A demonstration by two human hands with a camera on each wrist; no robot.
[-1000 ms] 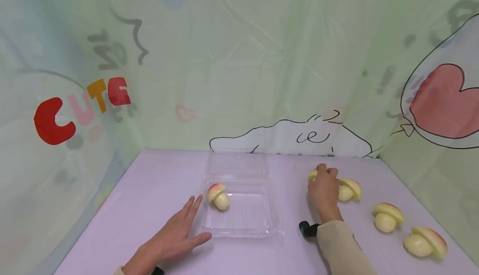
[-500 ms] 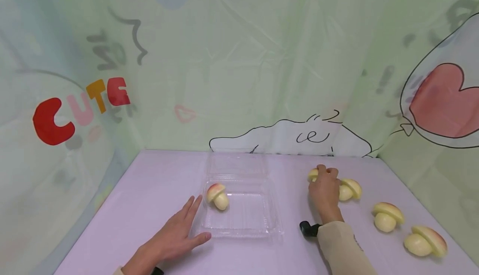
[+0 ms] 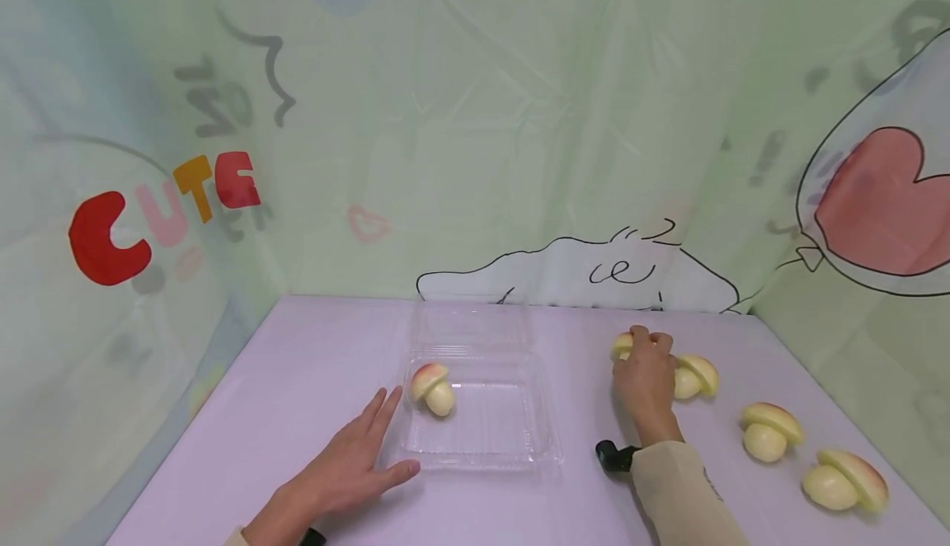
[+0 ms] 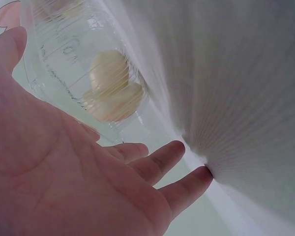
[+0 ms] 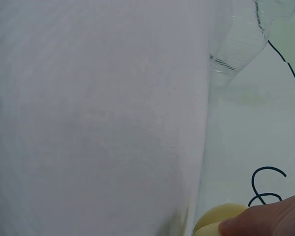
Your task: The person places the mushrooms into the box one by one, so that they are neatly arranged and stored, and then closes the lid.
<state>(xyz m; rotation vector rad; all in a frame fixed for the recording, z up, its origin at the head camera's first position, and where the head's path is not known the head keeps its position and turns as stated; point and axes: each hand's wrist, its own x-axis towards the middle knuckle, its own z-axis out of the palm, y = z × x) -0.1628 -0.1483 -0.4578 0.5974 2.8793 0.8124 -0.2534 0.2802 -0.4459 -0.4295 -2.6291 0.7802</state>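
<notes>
A clear plastic clamshell box [image 3: 482, 439] lies open on the lilac table, with one mushroom-shaped apple piece [image 3: 432, 387] in its near-left corner; the same piece [image 4: 110, 91] shows through the box wall in the left wrist view. My left hand [image 3: 355, 463] lies flat on the table against the box's left side, fingers straight. Farther right, my right hand [image 3: 646, 369] curls its fingers over an apple piece [image 3: 622, 345] at the back of the table. In the right wrist view a fingertip [image 5: 265, 221] presses on that yellow piece [image 5: 214, 221].
Three more apple pieces lie in a row to the right: one [image 3: 698, 377] just beside my right hand, another [image 3: 769, 430] farther out, the last [image 3: 846, 482] near the table's right edge. Printed green curtains close in the back and sides.
</notes>
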